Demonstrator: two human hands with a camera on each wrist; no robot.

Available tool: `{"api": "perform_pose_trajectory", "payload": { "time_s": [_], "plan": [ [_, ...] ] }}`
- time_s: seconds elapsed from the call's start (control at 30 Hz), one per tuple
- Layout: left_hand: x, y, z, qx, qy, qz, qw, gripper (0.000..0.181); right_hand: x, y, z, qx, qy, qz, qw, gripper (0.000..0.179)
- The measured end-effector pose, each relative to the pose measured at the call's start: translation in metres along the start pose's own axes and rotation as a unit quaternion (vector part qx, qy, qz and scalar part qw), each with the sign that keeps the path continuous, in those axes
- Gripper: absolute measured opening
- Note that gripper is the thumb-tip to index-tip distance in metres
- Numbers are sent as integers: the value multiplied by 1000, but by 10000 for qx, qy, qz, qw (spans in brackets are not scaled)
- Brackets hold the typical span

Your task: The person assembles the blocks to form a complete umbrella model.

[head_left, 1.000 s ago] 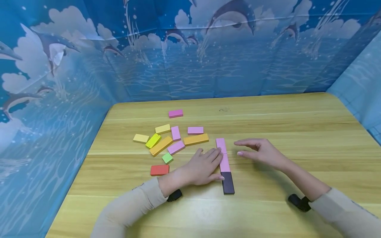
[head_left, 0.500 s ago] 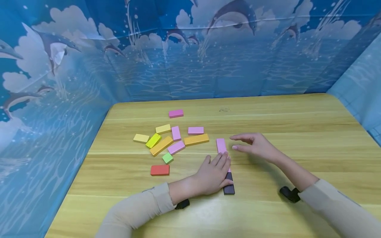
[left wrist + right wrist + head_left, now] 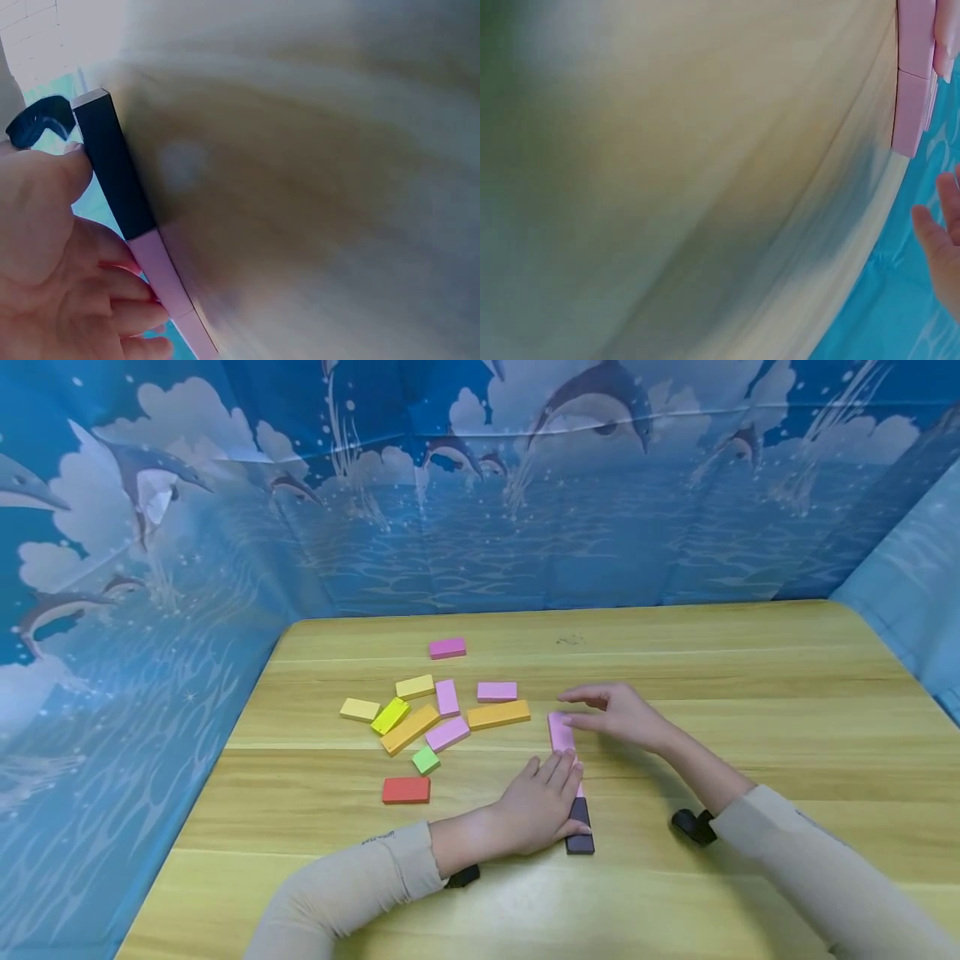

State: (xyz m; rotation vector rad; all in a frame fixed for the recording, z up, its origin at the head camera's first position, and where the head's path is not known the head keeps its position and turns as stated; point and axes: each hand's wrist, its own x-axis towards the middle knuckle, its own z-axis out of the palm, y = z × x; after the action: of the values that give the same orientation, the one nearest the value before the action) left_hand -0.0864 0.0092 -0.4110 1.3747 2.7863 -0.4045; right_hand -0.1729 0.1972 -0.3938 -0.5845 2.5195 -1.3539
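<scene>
A row of three flat blocks runs front to back: a black block [image 3: 580, 844] nearest, a pink block [image 3: 160, 271] in the middle, and another pink block [image 3: 559, 732] at the far end. My left hand [image 3: 534, 810] lies over the row with straight fingers on the pink part and its thumb on the black block. Most of the middle block is hidden under it in the head view. By the row's far end is my right hand [image 3: 618, 720], thumb and forefinger apart, thumb tip right at the far pink block. It grips nothing.
To the left lie several scattered blocks: an orange block [image 3: 498, 715], a lilac block [image 3: 497, 692], a green block [image 3: 426, 760], a red block [image 3: 406, 790], a bright yellow block [image 3: 391, 716] and a magenta block [image 3: 447, 648]. A dolphin-print curtain [image 3: 420, 543] borders the wooden table [image 3: 750, 693].
My left hand has shifted right, further onto the row. My right hand has moved left and away from me, up to the far pink block.
</scene>
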Motion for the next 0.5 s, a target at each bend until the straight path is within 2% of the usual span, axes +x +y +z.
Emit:
{"api": "perform_pose_trajectory", "payload": {
  "time_s": [0.33, 0.5],
  "plan": [
    [-2, -1, -3, 144, 36, 53, 9999, 74, 39, -4, 15, -429, -271, -218, 9985, 42],
    [-1, -1, -1, 170, 15, 34, 9998, 73, 54, -5, 19, -400, -403, -307, 9979, 42]
  ]
}}
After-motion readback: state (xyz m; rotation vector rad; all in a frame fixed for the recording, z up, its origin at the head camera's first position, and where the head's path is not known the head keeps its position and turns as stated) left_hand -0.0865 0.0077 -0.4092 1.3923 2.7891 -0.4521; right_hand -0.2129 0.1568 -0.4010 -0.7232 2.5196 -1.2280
